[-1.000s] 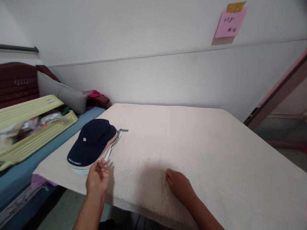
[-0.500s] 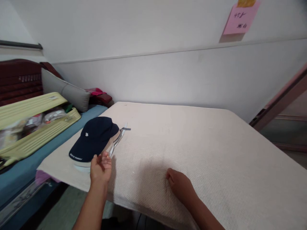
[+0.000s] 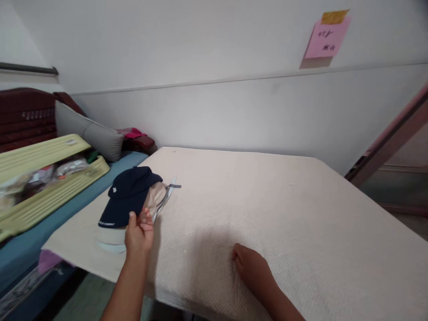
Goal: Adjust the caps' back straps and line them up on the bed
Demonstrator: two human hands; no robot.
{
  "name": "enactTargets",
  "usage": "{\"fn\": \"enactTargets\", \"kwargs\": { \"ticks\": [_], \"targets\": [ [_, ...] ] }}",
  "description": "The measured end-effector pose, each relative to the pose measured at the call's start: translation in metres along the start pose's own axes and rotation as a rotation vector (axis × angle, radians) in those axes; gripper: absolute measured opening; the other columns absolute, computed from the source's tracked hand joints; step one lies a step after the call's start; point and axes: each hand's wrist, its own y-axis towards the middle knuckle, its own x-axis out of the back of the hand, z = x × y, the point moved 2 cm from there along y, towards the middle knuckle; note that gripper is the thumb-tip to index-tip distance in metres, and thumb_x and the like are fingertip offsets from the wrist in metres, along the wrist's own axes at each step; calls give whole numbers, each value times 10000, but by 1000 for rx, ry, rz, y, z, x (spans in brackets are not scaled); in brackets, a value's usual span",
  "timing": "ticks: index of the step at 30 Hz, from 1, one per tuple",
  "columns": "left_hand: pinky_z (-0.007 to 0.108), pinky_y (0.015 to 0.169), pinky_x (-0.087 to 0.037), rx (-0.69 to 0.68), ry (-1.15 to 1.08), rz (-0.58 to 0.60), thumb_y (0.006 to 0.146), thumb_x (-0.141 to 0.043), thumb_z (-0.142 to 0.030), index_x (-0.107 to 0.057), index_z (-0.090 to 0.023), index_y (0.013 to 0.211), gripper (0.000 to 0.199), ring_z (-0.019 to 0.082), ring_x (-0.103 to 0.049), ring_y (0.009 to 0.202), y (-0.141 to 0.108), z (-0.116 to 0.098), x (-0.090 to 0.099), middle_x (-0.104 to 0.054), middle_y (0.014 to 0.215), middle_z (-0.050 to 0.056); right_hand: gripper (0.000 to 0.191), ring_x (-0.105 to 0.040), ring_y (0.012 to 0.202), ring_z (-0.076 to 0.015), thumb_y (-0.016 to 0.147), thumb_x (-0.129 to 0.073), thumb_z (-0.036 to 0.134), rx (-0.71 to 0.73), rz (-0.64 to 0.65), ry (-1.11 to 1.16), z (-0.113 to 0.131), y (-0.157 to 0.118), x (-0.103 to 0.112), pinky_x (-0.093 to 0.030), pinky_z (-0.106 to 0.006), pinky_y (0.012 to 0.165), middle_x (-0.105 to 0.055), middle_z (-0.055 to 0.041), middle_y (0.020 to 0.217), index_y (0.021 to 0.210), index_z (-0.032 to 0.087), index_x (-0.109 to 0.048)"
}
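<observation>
A navy baseball cap (image 3: pixel 129 191), with a small white logo and white lettering along its brim, sits at the left of the table. It rests tilted over a beige cap (image 3: pixel 156 196), with a pale brim (image 3: pixel 112 240) showing below. My left hand (image 3: pixel 139 229) is at the navy cap's right brim edge, palm turned up. Its thumb and curled fingers close on that edge, though the exact contact is partly hidden. White and grey straps (image 3: pixel 172 187) stick out behind the caps. My right hand (image 3: pixel 249 263) rests in a fist on the cloth, with nothing visible in it.
A cream textured cloth covers the table (image 3: pixel 267 200). Left of it stands a blue bed (image 3: pixel 129 158) with a yellow-green slatted case (image 3: pixel 76 178) holding bagged items, and a grey cushion (image 3: pixel 90 129). A pink note (image 3: pixel 327 40) is taped to the white wall (image 3: pixel 200 44).
The navy cap has tilted and shifted to the left, so more of the beige cap shows. My left hand has risen slightly with the brim edge. My right hand stays in place.
</observation>
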Motion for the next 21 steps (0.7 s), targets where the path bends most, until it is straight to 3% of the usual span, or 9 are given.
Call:
{"fn": "enactTargets", "kwargs": {
  "ticks": [5,13,16,21],
  "targets": [
    [203,674,-551,-120,28,13,903,-449,-157,-542,-126,768,167,117,-680,791,1,4,-11,-693,761,57,184,-534,646,-150,820,-372,126,-1,0,-9,0,2,-1,-231,-252,562,-626,-36,697,721,174,-519],
    [271,746,-552,-333,110,87,830,-565,-149,-546,-133,741,92,153,-695,768,-9,6,-34,-686,714,35,195,-552,663,-156,829,-365,130,8,-3,-23,3,2,1,-244,-251,562,-632,-53,721,728,168,-526],
    [282,744,-551,-365,157,152,789,-612,-147,-600,-116,773,37,174,-696,768,-22,10,-44,-705,757,54,201,-546,650,-155,840,-357,142,20,-8,-30,4,0,1,-244,-252,557,-629,-57,720,721,168,-516],
    [293,733,-554,-308,335,259,785,-620,-211,-659,-70,734,154,203,-694,757,-67,34,-45,-726,796,134,212,-521,612,-144,842,-361,145,21,-26,-45,3,1,1,-232,-257,546,-605,-48,679,684,168,-500]
  ]
}}
